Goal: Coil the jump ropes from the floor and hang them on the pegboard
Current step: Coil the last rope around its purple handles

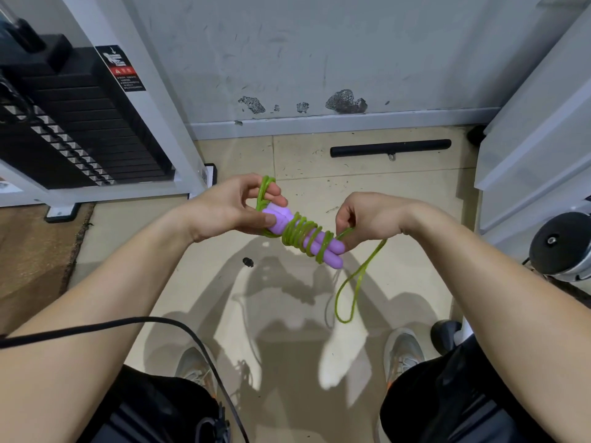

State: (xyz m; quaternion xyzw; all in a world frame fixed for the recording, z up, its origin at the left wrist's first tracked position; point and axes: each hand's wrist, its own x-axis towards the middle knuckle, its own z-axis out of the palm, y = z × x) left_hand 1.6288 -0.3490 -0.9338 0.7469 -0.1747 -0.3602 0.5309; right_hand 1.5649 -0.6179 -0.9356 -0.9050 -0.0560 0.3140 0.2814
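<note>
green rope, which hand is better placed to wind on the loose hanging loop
Right, probably. The right hand pinches the green rope just where its loose loop hangs off the purple handles; the left hand grips the handles' other end and is busy steadying them.

Beige floor (415, 193) under black bar (390, 148)

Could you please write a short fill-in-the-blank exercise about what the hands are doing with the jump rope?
The green rope is wound around two ______ handles.
The left hand holds the handles; the right hand pinches the ______.
A black bar lies on the ______ by the wall.
Missing words: purple, rope, floor.
</note>
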